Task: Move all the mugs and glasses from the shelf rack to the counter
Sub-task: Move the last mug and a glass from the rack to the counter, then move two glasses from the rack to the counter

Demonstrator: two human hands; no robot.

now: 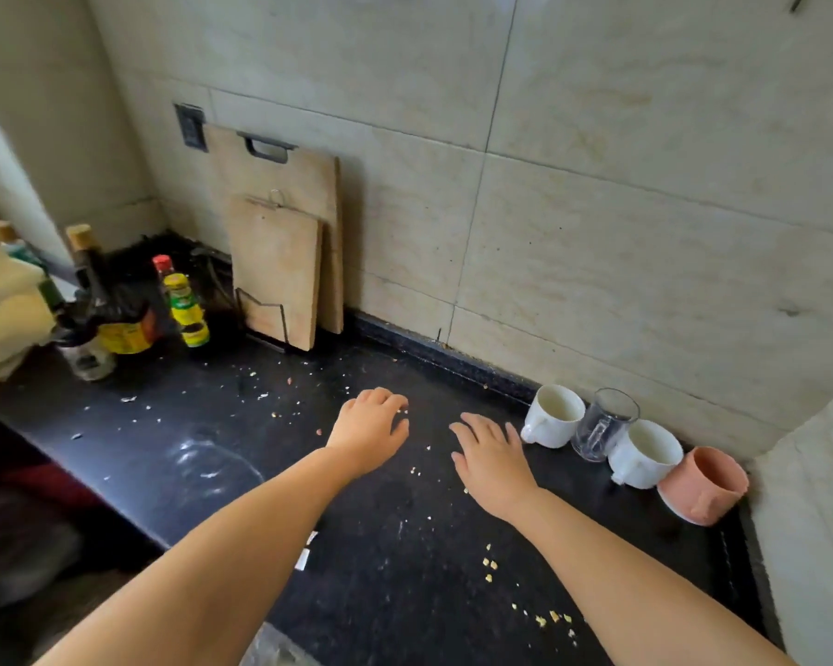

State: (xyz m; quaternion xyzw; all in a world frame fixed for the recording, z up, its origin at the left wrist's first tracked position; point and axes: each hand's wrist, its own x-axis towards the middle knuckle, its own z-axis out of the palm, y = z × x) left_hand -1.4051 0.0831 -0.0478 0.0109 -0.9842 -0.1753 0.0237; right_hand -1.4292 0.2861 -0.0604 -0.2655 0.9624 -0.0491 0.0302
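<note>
Two white mugs (554, 415), a clear glass (604, 425) and pink mug (705, 485) stand together; both hands' fingers (482, 427) spread, empty.

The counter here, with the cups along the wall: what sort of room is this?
Most likely a home kitchen. Wooden cutting boards lean on the tiled wall, sauce bottles crowd the corner, and mugs line the crumb-strewn dark counter.

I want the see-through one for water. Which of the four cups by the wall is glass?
The clear glass mug, second from the left, between the two white mugs; the others are opaque.
</note>
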